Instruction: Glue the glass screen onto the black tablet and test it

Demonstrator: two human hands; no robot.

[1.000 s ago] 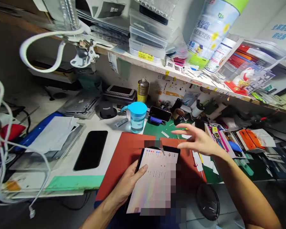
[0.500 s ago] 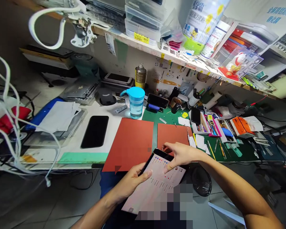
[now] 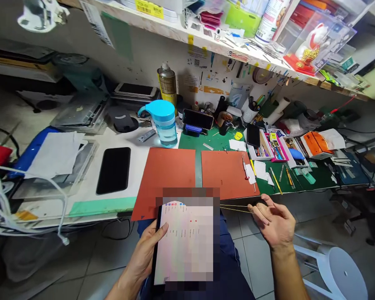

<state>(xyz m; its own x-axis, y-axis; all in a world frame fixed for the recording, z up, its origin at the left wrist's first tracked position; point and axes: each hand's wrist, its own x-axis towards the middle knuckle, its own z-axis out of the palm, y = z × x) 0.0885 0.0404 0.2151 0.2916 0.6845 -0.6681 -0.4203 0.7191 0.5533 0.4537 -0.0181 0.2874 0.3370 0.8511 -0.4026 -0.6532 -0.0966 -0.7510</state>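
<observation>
My left hand grips the left edge of a tablet, with the thumb on its lit screen. The tablet is over my lap at the table's front edge. Its right side and top are blurred out by blocks. A thin yellow rubber band runs stretched between the tablet's side and my right hand. That hand is to the right of the tablet, palm up, its curled fingers hooked on the band. How the band goes around the tablet is hidden.
Two reddish-brown mats lie along the table's front. A black phone is at left, a blue-lidded water jug behind the mats. Trays of tools stand at right. A low shelf hangs above; a white stool is below.
My right hand has left the tablet's screen and moved right, drawing the rubber band out. The tablet has shifted left and turned more upright in view. The head view has tilted down.
</observation>
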